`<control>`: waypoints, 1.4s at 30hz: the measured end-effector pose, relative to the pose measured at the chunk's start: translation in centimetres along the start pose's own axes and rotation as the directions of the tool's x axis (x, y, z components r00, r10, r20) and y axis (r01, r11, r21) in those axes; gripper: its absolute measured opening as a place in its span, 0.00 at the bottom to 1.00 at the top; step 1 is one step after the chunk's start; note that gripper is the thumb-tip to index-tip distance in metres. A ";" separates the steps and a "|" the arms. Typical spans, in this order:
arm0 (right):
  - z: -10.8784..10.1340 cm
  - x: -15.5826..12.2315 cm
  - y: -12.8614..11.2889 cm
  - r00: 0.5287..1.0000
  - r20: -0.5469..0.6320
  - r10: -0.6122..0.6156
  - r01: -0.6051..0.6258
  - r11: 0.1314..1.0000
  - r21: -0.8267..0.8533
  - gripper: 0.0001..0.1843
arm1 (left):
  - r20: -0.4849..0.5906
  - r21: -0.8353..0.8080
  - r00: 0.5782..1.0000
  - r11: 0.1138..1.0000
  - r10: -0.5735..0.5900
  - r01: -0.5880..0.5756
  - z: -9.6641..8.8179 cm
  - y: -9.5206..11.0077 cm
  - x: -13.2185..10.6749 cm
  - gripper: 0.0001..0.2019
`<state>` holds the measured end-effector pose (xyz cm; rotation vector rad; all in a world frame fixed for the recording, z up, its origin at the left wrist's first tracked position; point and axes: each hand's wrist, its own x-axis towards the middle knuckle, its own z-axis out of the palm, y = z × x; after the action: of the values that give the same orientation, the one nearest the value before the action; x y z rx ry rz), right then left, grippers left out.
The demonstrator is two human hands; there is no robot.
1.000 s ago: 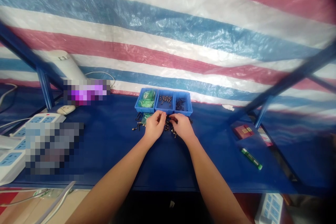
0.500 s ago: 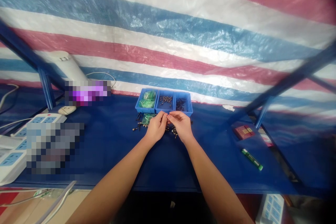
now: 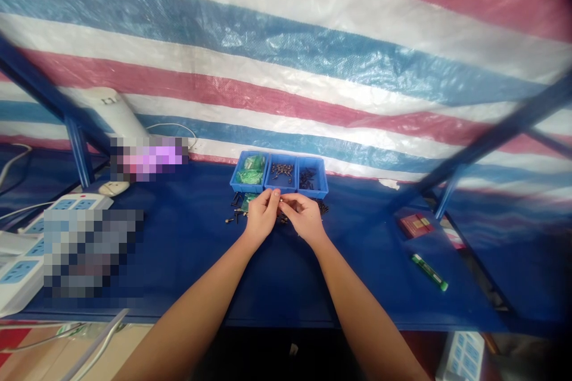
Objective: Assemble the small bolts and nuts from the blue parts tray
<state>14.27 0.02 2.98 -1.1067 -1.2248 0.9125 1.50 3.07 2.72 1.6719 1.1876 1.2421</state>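
My left hand (image 3: 263,214) and my right hand (image 3: 304,216) meet over the middle of the blue table, fingertips pinched close together. Whatever lies between them is too small and too covered to name. Just beyond stand three joined blue bins: the left bin (image 3: 232,183) holds green plastic packets (image 3: 251,172), the middle bin (image 3: 280,188) brass-coloured screw-like parts (image 3: 282,170), and the right bin (image 3: 318,191) small black pieces (image 3: 306,178). Around and under my hands lie loose metal parts (image 3: 229,221), black pieces (image 3: 325,208) and a green packet (image 3: 247,201), partly hidden.
White power strips (image 3: 18,286) and a blurred-out object (image 3: 89,253) lie at the left, a white cylinder (image 3: 117,113) behind them. On the right are a dark red box (image 3: 415,225) and a green tube (image 3: 429,272). Blue frame bars (image 3: 487,143) slant at both sides before a striped sheet (image 3: 286,71).
My right hand has shifted slightly left and turned, its fingers now more curled against the left fingertips. It covers more of the loose metal parts. The bins have not moved.
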 end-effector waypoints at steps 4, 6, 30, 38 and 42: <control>-0.1 0.2 0.1 0.999 0.007 0.037 -0.038 0.998 0.057 0.14 | 0.041 -0.085 0.999 0.996 0.010 -0.006 0.0 0.1 -0.1 0.19; -0.1 0.1 0.0 0.999 0.028 0.038 -0.040 0.997 0.066 0.15 | 0.027 -0.074 1.000 0.997 0.002 0.000 0.0 0.1 0.0 0.20; -0.1 0.0 0.0 1.000 0.012 -0.016 0.016 0.999 0.041 0.13 | 0.073 -0.194 0.997 0.981 -0.014 0.028 -0.2 0.3 0.1 0.19; 0.1 -0.1 -0.4 0.999 0.032 0.001 -0.002 0.998 0.057 0.16 | 0.059 -0.081 0.998 0.996 -0.029 0.033 0.0 0.4 0.1 0.23; 0.0 -0.1 -0.2 1.000 0.000 -0.001 0.001 1.000 0.029 0.14 | 0.072 -0.113 0.997 0.993 -0.031 0.039 -0.1 0.4 0.2 0.22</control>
<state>14.22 -0.10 3.19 -1.0827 -1.2088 0.9267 1.54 3.13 3.12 1.5914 1.0790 1.1975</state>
